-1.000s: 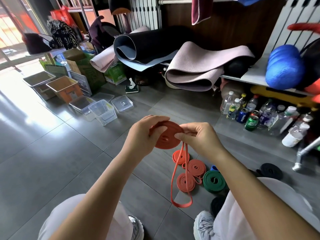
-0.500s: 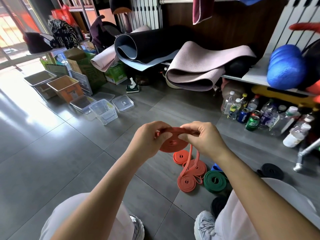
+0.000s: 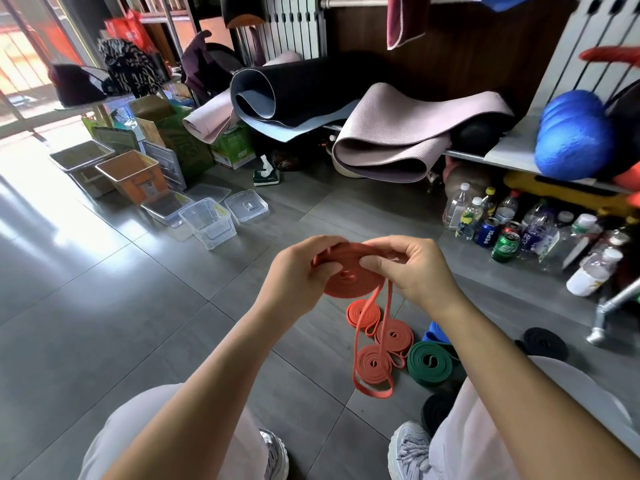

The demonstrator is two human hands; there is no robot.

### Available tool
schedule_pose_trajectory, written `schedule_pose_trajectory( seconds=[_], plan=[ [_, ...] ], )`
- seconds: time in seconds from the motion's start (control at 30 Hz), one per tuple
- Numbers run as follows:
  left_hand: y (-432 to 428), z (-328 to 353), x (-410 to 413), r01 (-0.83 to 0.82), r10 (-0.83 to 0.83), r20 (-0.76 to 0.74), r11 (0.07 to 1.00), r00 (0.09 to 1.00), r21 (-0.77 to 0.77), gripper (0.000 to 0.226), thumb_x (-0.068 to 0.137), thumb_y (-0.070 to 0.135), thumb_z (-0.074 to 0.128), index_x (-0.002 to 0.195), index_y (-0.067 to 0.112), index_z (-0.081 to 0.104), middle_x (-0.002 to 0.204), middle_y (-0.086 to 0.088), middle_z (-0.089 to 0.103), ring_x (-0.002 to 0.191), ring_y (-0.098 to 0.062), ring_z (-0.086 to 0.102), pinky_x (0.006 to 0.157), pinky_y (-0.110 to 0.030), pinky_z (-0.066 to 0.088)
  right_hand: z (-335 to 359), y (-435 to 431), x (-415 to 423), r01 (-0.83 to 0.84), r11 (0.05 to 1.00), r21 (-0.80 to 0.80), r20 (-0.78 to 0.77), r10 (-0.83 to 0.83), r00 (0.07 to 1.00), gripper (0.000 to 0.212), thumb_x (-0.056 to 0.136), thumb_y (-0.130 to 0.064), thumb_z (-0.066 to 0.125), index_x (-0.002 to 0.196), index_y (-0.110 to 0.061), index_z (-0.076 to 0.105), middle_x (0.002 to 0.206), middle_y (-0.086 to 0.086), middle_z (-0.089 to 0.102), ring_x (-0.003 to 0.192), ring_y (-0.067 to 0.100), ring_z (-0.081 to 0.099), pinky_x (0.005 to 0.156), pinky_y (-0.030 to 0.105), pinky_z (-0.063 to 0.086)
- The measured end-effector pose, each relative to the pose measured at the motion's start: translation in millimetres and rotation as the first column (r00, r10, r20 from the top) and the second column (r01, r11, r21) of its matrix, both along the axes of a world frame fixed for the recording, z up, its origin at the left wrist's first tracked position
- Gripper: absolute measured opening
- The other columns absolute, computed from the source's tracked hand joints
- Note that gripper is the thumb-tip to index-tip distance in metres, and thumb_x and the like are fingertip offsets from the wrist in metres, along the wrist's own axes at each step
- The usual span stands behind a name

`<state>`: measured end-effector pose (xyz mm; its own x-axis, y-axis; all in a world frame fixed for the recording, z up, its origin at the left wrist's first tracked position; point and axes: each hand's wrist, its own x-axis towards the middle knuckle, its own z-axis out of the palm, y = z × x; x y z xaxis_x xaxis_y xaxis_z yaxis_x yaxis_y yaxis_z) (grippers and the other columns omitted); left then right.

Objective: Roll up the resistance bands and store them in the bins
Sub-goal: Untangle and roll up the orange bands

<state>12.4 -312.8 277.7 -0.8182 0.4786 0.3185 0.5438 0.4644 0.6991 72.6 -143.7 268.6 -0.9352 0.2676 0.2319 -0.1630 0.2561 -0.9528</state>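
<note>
Head view. Both hands are raised over the grey tiled floor (image 3: 138, 306), holding between them a flat, disc-shaped coil of orange resistance band (image 3: 346, 280), a smooth matte rubbery strap wound in a tight spiral. The left hand (image 3: 298, 271) has its grip closed on the coil's left edge, fingers curled round it. The right hand (image 3: 415, 271) pinches the upper right rim between thumb and fingertips. From the coil's lower right edge the unwound tail (image 3: 375, 394) hangs as a long narrow loop, its end low by the floor. Below the hands lie finished rolls on the floor: three orange spirals (image 3: 374, 363) close together, a broader dark-green roll (image 3: 429, 363) just beside them, a blue band (image 3: 437, 336) partly hidden behind it, and two black rolls (image 3: 545, 342) further right and nearer the feet. The bins stand well apart to the left — clear, rectangular plastic tubs (image 3: 209, 223) with loose lids, and an orange tub (image 3: 133, 176) behind them.
</note>
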Motion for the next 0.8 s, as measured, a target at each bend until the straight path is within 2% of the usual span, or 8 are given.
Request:
schedule_pose_trajectory(
  seconds=[0.1, 0.2, 0.43, 0.5, 0.6, 0.63, 0.7, 0.8],
  plan=[
    [-1.0, 6.5, -2.4, -0.044, 0.031, 0.072, 0.982, 0.997, 0.184, 0.038, 0.078, -0.002, 0.068, 0.108, 0.022, 0.067, 0.086, 0.018, 0.062, 0.081, -0.013, 0.06, 0.081, -0.024, 0.048, 2.3, 4.1, 0.7, 0.015, 0.995, -0.094, -0.017, -0.017, 1.0, 0.023, 0.07, -0.009, 0.078, 0.083, -0.027, 0.071, 0.071, -0.014, 0.072, 0.069, -0.002, 0.066, 0.066, 0.01, 0.049],
    [-1.7, 14.3, -0.4, -0.1, 0.007, 0.218, 0.902, 0.976, 0.42, 0.04, 0.079, -0.009, 0.065, 0.098, 0.026, 0.064, 0.089, 0.008, 0.065, 0.086, -0.02, 0.064, 0.083, -0.041, 0.053, 1.0, 7.7, 0.7, 0.018, 0.991, -0.132, 0.003, -0.018, 1.0, 0.02, 0.069, -0.014, 0.078, 0.083, -0.027, 0.072, 0.075, -0.012, 0.074, 0.073, 0.002, 0.069, 0.066, 0.01, 0.049],
    [4.0, 8.1, 8.6, -0.226, -0.18, 0.497, 0.726, 0.849, 0.649, 0.029, 0.085, -0.008, 0.058, 0.099, 0.018, 0.061, 0.095, -0.005, 0.066, 0.092, -0.029, 0.065, 0.077, -0.048, 0.057, -10.2, 5.8, -5.1, -0.003, 0.941, -0.339, -0.003, 0.002, 1.0, 0.027, 0.059, -0.025, 0.076, 0.086, -0.025, 0.072, 0.08, -0.005, 0.075, 0.075, 0.007, 0.071, 0.068, 0.017, 0.054],
    [8.5, 4.2, 9.5, -0.213, -0.143, 0.506, 0.786, 0.851, 0.58, 0.025, 0.087, -0.006, 0.058, 0.098, 0.016, 0.058, 0.094, -0.004, 0.064, 0.093, -0.03, 0.063, 0.08, -0.048, 0.056, -11.4, 7.5, -6.4, -0.004, 0.935, -0.353, -0.007, 0.002, 1.0, 0.022, 0.065, -0.019, 0.075, 0.086, -0.023, 0.072, 0.079, -0.004, 0.075, 0.073, 0.007, 0.07, 0.066, 0.017, 0.054],
    [4.3, -4.5, 2.2, -0.119, 0.096, 0.166, 0.983, 0.981, 0.138, 0.041, 0.084, 0.006, 0.065, 0.121, 0.016, 0.051, 0.111, -0.001, 0.056, 0.104, -0.021, 0.056, 0.088, -0.033, 0.047, -11.9, 8.4, -8.1, -0.007, 0.965, -0.262, -0.018, 0.003, 1.0, 0.023, 0.073, -0.004, 0.072, 0.086, -0.022, 0.071, 0.075, -0.01, 0.074, 0.071, 0.002, 0.068, 0.066, 0.013, 0.051],
    [1.4, -6.6, 1.3, -0.09, 0.09, 0.007, 0.996, 0.996, 0.023, 0.055, 0.084, 0.01, 0.066, 0.133, 0.019, 0.044, 0.123, -0.001, 0.05, 0.109, -0.014, 0.05, 0.089, -0.026, 0.042, -12.7, 7.9, -8.0, -0.004, 0.979, -0.202, -0.012, 0.002, 1.0, 0.025, 0.073, -0.003, 0.073, 0.085, -0.025, 0.071, 0.074, -0.012, 0.073, 0.071, 0.001, 0.068, 0.067, 0.013, 0.051],
    [-1.2, -9.4, 2.3, 0.0, -0.025, -0.243, 0.995, 0.97, -0.103, 0.066, 0.084, 0.013, 0.063, 0.143, 0.027, 0.036, 0.138, -0.003, 0.039, 0.118, -0.017, 0.045, 0.091, -0.028, 0.042, -14.4, 5.2, -6.5, -0.018, 0.995, -0.097, 0.017, 0.019, 1.0, 0.031, 0.074, -0.003, 0.075, 0.082, -0.033, 0.07, 0.075, -0.014, 0.073, 0.073, 0.003, 0.069, 0.07, 0.017, 0.052],
    [-1.4, -10.2, 5.5, 0.039, -0.119, -0.337, 0.971, 0.934, -0.236, 0.046, 0.089, 0.021, 0.052, 0.133, 0.032, 0.05, 0.13, 0.002, 0.052, 0.11, -0.023, 0.054, 0.083, -0.037, 0.053, -17.1, 1.7, -3.1, -0.08, 0.997, -0.011, 0.035, 0.08, 0.996, 0.035, 0.076, -0.004, 0.074, 0.079, -0.038, 0.071, 0.078, -0.01, 0.074, 0.076, 0.007, 0.07, 0.075, 0.022, 0.055]
  ],
)
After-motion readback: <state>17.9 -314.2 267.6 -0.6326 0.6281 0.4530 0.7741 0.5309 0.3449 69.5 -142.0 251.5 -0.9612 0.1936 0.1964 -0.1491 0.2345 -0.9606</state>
